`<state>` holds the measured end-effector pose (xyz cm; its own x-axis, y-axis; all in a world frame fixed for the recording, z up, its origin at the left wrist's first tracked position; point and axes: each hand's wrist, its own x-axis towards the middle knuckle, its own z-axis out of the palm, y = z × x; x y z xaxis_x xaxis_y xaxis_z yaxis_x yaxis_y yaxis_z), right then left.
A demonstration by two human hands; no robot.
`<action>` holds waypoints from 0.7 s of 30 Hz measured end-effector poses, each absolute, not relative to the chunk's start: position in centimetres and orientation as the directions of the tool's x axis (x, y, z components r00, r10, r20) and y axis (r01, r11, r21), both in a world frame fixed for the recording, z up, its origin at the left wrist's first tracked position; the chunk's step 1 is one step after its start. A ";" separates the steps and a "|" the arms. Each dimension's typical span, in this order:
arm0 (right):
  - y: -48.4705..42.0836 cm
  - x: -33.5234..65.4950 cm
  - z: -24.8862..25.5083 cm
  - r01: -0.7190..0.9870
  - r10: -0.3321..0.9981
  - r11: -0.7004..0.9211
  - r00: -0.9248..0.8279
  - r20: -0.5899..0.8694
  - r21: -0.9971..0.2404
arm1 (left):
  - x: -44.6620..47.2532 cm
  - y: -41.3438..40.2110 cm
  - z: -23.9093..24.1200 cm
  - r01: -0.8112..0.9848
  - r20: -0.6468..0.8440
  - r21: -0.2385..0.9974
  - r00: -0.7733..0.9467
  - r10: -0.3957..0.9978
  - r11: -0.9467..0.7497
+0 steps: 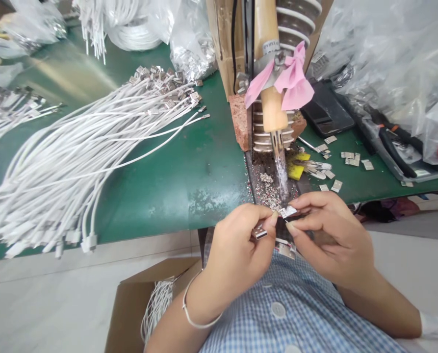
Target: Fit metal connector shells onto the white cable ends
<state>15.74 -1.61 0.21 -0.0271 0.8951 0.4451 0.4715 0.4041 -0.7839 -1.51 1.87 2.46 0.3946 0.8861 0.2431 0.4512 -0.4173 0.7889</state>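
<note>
My left hand and my right hand meet just below the tip of a fixed soldering iron with a wooden handle and a pink ribbon. Both hands are pinched shut. Between the fingertips is a small metal connector shell. My left hand also grips another small metal shell lower down. The iron's metal tip points down at the fingertips.
A big bundle of white cables with metal plug ends lies on the green table. Loose metal shells and a yellow sponge lie right of the iron. Pliers and plastic bags are at far right. A cardboard box with cables sits below.
</note>
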 end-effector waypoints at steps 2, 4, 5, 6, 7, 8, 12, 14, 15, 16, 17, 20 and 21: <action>-1.9 15.8 0.3 0.482 0.889 0.416 -0.037 0.457 -0.771 | -1.6 1.7 2.5 0.446 0.238 0.792 0.402 0.884 -0.416; -2.2 15.9 0.4 0.499 0.888 0.417 -0.047 0.457 -0.759 | -1.7 1.4 2.4 0.439 0.228 0.799 0.412 0.882 -0.412; -2.4 15.9 0.5 0.506 0.892 0.410 -0.048 0.450 -0.759 | -1.8 1.3 2.4 0.433 0.225 0.803 0.416 0.881 -0.410; -2.7 16.0 0.5 0.506 0.896 0.403 -0.050 0.440 -0.763 | -1.9 1.2 2.3 0.426 0.224 0.807 0.418 0.880 -0.408; -2.9 16.0 0.6 0.502 0.902 0.394 -0.048 0.430 -0.770 | -2.0 1.0 2.2 0.420 0.219 0.813 0.421 0.880 -0.403; -3.0 16.1 0.6 0.496 0.905 0.390 -0.049 0.424 -0.776 | -2.1 0.9 2.1 0.415 0.213 0.819 0.422 0.881 -0.396; -3.7 16.3 0.6 0.484 0.895 0.422 -0.089 0.436 -0.767 | -2.5 0.5 1.8 0.391 0.170 0.849 0.435 0.884 -0.356; -3.9 16.3 0.5 0.473 0.894 0.432 -0.112 0.433 -0.768 | -2.6 0.3 1.8 0.382 0.149 0.862 0.437 0.887 -0.333; -4.1 16.4 0.4 0.466 0.894 0.434 -0.118 0.432 -0.771 | -2.7 0.3 1.7 0.380 0.142 0.866 0.437 0.888 -0.326; -4.2 16.4 0.4 0.459 0.895 0.434 -0.121 0.429 -0.775 | -2.7 0.2 1.7 0.380 0.139 0.867 0.437 0.888 -0.323; -4.3 16.4 0.3 0.453 0.895 0.434 -0.124 0.428 -0.778 | -2.8 0.1 1.7 0.380 0.137 0.867 0.441 0.887 -0.323; -4.6 16.4 0.2 0.452 0.899 0.429 -0.133 0.417 -0.782 | -3.0 -0.1 1.5 0.367 0.148 0.867 0.456 0.878 -0.337; -4.7 16.4 0.2 0.452 0.902 0.425 -0.133 0.412 -0.784 | -3.1 -0.2 1.5 0.362 0.153 0.867 0.461 0.874 -0.343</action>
